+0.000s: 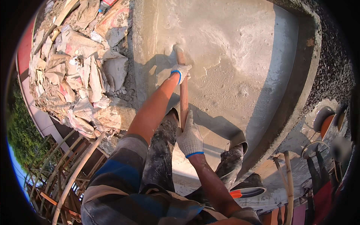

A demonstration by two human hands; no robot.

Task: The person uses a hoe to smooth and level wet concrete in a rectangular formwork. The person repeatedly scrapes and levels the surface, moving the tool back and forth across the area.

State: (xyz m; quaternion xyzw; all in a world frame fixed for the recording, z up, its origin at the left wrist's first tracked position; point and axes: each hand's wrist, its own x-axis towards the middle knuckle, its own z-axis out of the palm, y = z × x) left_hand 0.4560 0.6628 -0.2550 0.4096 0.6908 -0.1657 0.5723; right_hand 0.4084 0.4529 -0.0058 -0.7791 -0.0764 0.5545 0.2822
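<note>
My left hand [182, 72], in a whitish knit glove with a blue cuff, is closed around a long wooden handle [183, 95] far out in front of me. Closer to my body, my right hand [190, 139] grips the same handle near its end, in a matching glove. The handle's far end dips into wet grey cement mix [225, 84], and whatever head it carries is hidden under the surface. The mix lies in a wide concrete trough [311, 56], part watery and part lumpy. My legs, in splashed dark trousers, stand within the trough.
Torn, crumpled cement bags [80, 75] are heaped along the left side. Bamboo poles [77, 174] crowd the lower left. Dark gravel [337, 67] borders the trough's right. A black tub [250, 189] sits by its near right wall, and another person [324, 198] stands at far right.
</note>
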